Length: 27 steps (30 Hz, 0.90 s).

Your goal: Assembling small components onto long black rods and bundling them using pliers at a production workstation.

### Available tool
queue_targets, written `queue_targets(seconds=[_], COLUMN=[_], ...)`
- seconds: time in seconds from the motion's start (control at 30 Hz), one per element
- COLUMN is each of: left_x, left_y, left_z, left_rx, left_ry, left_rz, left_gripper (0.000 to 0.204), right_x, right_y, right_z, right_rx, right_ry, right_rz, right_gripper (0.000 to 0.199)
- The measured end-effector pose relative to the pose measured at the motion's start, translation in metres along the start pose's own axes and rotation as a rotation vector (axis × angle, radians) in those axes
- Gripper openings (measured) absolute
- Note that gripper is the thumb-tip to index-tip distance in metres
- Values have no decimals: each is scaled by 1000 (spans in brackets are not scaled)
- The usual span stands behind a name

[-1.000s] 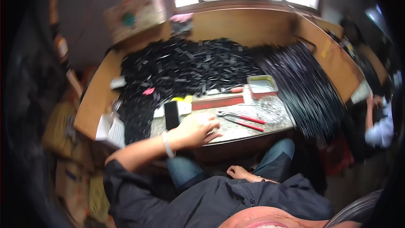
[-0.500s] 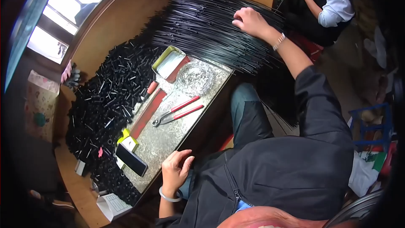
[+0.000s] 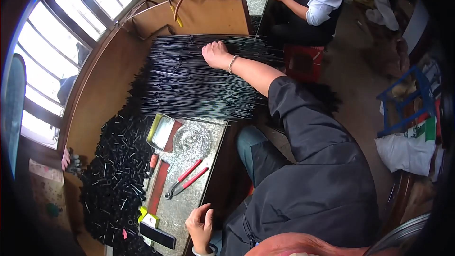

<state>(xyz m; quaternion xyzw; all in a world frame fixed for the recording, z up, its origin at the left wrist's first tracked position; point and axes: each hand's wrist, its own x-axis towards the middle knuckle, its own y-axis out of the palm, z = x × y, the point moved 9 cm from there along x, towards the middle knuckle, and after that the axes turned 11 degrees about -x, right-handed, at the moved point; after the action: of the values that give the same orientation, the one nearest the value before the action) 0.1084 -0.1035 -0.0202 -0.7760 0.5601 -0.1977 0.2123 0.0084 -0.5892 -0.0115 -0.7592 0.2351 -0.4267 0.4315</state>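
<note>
My right hand [image 3: 217,55] lies on the far part of a wide pile of long thin black rods [image 3: 189,90]. Its fingers are curled down and closed; their tips are hidden, so what they hold does not show. Near the table's front edge is my left hand [image 3: 200,225], with thumb and fingers apart and nothing in it. Red-handled pincers [image 3: 187,180] lie on the tabletop [image 3: 187,206] beyond it. A black phone [image 3: 157,235] rests nearby, leaning on a yellow and white object [image 3: 149,218].
A heap of short black tubes [image 3: 116,180] covers the table's left side. Beside the rods stand an open tin [image 3: 161,131] and a round clear dish [image 3: 191,141]. Pliers [image 3: 180,4] hang on the wooden partition [image 3: 204,14]. Another person [image 3: 308,4] sits beyond it.
The view has swung, shifting the table lower. My right hand has come down onto the rods and its fingers have closed. My left hand stays near the front edge, fingers still apart.
</note>
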Motion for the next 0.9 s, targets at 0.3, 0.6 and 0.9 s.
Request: queue_targets(seconds=[0.3,0.6,0.9], left_x=[2,-17,-17], left_y=[3,0,12], left_z=[-7,6,6], left_rx=[11,-44,-89], left_ry=[44,-71,-34], left_rz=[10,-10,25], left_gripper=[12,14,17], right_x=[-2,9,-4], right_y=[-16,-36,-14], right_z=[-28,-31,8], right_rx=[75,113,346], right_ry=[104,57,-7], right_rz=[21,162,206], right_gripper=[27,29,48])
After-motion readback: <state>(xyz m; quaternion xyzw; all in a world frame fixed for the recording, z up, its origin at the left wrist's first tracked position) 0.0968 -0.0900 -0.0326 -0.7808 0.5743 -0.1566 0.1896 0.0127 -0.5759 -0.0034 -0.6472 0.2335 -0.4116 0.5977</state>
